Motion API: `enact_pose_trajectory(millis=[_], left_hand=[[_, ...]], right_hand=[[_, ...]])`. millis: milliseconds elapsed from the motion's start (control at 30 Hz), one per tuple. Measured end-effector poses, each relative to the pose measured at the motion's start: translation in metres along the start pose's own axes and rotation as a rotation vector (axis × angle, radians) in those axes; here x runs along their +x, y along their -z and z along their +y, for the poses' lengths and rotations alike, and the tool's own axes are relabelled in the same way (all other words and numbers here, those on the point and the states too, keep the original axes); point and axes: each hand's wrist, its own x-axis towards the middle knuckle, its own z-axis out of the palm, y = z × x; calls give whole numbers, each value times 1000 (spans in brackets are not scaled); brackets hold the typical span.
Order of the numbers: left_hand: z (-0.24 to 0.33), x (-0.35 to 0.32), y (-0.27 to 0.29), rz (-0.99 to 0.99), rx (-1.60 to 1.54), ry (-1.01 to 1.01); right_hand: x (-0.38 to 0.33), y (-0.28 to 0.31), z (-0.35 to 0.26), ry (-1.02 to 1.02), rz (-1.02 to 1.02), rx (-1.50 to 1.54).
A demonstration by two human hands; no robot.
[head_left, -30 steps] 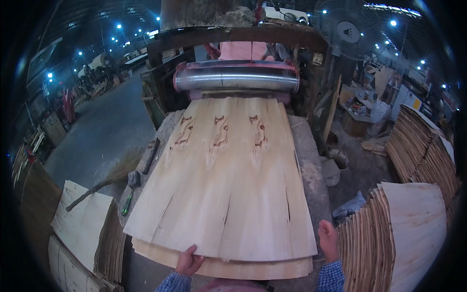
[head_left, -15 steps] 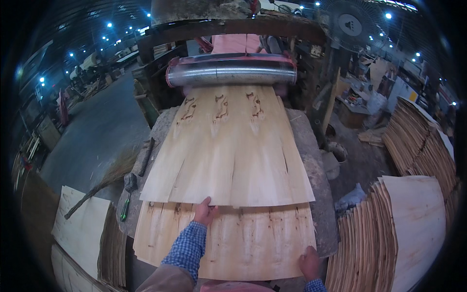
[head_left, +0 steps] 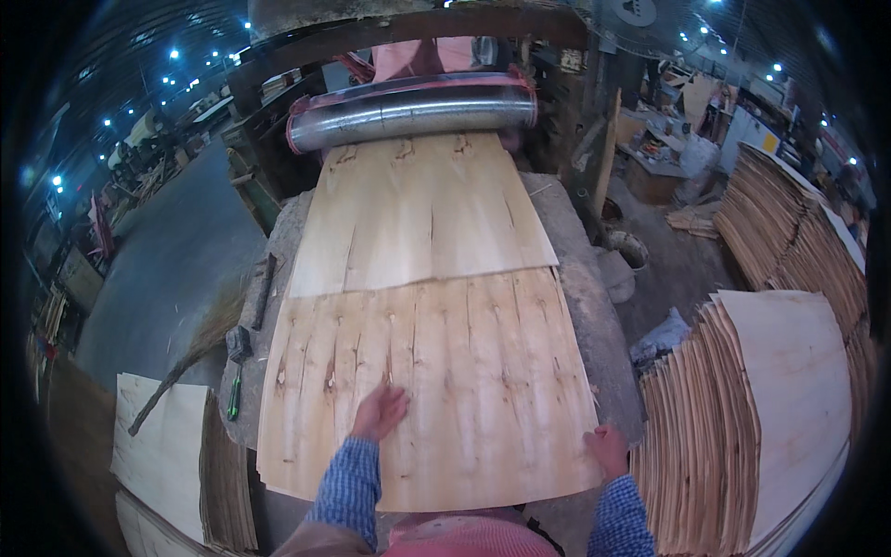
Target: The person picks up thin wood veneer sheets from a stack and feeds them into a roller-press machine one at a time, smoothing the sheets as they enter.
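A pale wood veneer sheet (head_left: 418, 218) runs up under a shiny metal roller (head_left: 413, 118), its near edge lying over a second, knottier veneer sheet (head_left: 483, 399). My left hand (head_left: 380, 411) is over the middle of this lower sheet, fingers loosely apart and holding nothing. At the lower sheet's right edge, my right hand (head_left: 608, 450) is closed with its fingertips on the rim. More sheet edges show beneath the lower sheet at its left side.
Stacks of veneer stand at right (head_left: 701, 427) and left (head_left: 162, 427). A twig broom (head_left: 190, 357), a brush-like tool (head_left: 238, 343) and a green-handled tool (head_left: 234, 397) lie at left. A bucket (head_left: 626, 251) stands right. Someone in pink (head_left: 422, 60) is beyond the roller.
The upper sheet has slid away from me, farther under the roller, baring more of the lower sheet. My left hand has let go of its near edge. The view has shifted slightly.
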Motion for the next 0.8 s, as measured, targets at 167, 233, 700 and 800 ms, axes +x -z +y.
enact_pose_trajectory(millis=[167, 233, 700, 800], left_hand=[[-70, -110, 67, 39, -77, 104], [-96, -143, 93, 17, -63, 183], [-115, -192, 87, -34, -393, 4], [-128, -194, 85, 4, -306, 6]], right_hand=[[10, 30, -11, 54, -340, 530], [1, 39, -42, 100, -478, 639], [30, 47, -22, -27, -678, 937], [41, 21, 2, -60, -678, 853]])
